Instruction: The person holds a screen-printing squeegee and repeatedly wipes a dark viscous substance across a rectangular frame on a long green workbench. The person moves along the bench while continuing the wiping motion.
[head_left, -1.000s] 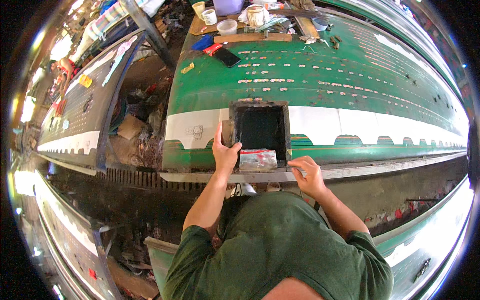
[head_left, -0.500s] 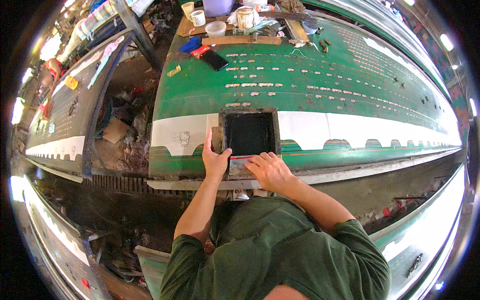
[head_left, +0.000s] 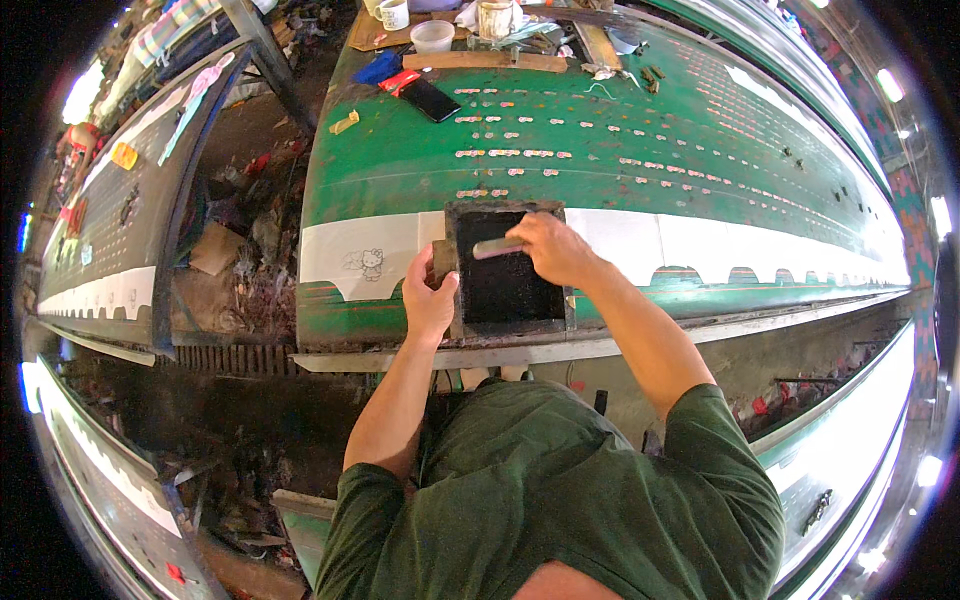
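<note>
A square screen-printing frame [head_left: 510,327] with a black, ink-covered mesh lies over a strip of white fabric pieces [head_left: 335,235] near the table's front edge. My left hand [head_left: 430,303] is closed on the wooden block at the frame's left side, thumb on the near edge of it. In my right hand [head_left: 556,250] is a squeegee [head_left: 493,248], gripped at its right end and held across the upper half of the mesh. Whether its blade touches the mesh I cannot tell. Left of the frame, an outlined cartoon cat [head_left: 372,264] shows on the fabric.
The long green table [head_left: 390,180] carries rows of small printed patches. Farther back lie a phone [head_left: 430,99], a wooden bar [head_left: 485,62], a white tub [head_left: 432,37] and a mug [head_left: 393,14]. Another table [head_left: 140,220] stands to the left across a littered gap.
My right hand has moved from the frame's near end to its far half, taking the squeegee with it. My left hand stays on the frame's left side.
</note>
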